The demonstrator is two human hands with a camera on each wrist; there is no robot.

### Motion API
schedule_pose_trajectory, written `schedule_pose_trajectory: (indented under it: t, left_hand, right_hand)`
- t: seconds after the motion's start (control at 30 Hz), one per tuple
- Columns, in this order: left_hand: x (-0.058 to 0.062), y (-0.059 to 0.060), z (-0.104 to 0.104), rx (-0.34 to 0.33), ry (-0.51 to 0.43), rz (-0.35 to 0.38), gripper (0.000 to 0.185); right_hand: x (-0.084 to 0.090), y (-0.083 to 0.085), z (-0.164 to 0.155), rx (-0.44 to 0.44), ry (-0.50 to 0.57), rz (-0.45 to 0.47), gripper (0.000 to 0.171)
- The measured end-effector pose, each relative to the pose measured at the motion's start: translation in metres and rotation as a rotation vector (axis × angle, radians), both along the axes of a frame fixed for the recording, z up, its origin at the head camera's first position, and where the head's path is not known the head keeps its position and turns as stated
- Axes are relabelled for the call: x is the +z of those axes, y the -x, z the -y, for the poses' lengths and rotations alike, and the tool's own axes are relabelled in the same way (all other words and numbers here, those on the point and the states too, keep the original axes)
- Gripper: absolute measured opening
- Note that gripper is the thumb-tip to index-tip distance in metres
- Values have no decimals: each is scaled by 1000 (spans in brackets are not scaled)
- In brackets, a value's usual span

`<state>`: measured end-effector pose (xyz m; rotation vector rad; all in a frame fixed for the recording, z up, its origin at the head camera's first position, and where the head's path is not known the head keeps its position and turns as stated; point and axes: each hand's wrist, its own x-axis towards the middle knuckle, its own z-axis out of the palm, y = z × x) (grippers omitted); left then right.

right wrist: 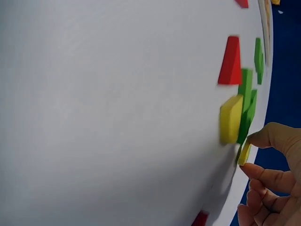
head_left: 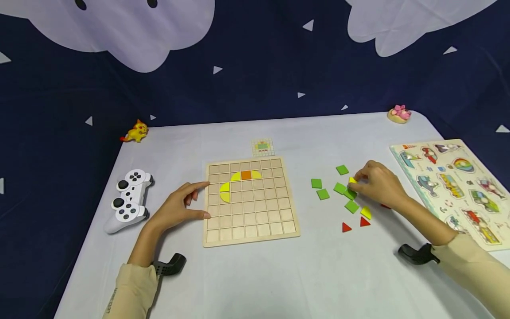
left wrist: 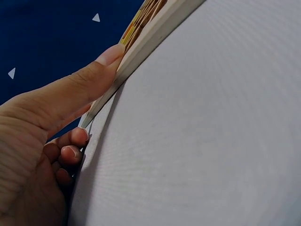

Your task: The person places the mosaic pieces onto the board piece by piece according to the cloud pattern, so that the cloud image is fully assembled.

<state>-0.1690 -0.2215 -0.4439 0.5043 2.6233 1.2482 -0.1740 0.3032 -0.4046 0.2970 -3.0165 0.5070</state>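
Note:
A wooden grid board lies mid-table with yellow quarter-circle tiles and one orange square tile in its upper cells. Thumb and index finger of my left hand rest spread along the board's left edge; in the left wrist view the thumb touches the rim. Right of the board, my right hand pinches a yellow quarter-circle tile between thumb and fingertip, just over the green square tiles. Another yellow tile and red triangle tiles lie nearer me.
A small pattern card lies behind the board. At left is a white game controller, with a yellow figurine behind it. A picture puzzle board lies at right, near a pink figurine at the back edge.

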Motion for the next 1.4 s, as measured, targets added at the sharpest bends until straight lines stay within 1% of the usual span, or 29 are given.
schedule_pose_trajectory:
  t: [0.07, 0.17, 0.3, 0.43, 0.57, 0.7, 0.93, 1.2, 1.4]
  left_hand:
    - [1, 0, 0, 1, 2, 3, 82]
    - [1, 0, 1, 5, 3, 7, 83]
    - [0, 0, 1, 2, -1, 3, 83]
    - [-1, 0, 0, -4, -11, -1, 82]
    - [0, 0, -1, 0, -16, 11, 83]
    - [0, 0, -1, 0, -4, 10, 84]
    - [0, 0, 0, 1, -9, 17, 84]
    - [-1, 1, 0, -5, -22, -3, 82]
    - [-1, 1, 0, 0, -16, 1, 83]
  right_hand:
    - [1, 0, 6, 11, 21, -17, 23]
    - [5, 2, 19, 24, 46, -20, 23]
    - [9, 4, 40, 47, 68, 22, 26]
    - [7, 6, 59, 69, 90, 49, 25]
    - [5, 8, 72, 98, 116, 35, 23]
    - [3, 11, 82, 111, 134, 32, 23]
    - [-1, 12, 96, 111, 149, 61, 26]
    - [-2, 14, 111, 160, 142, 28, 21]
    - [-3, 17, 124, 180, 144, 21, 25]
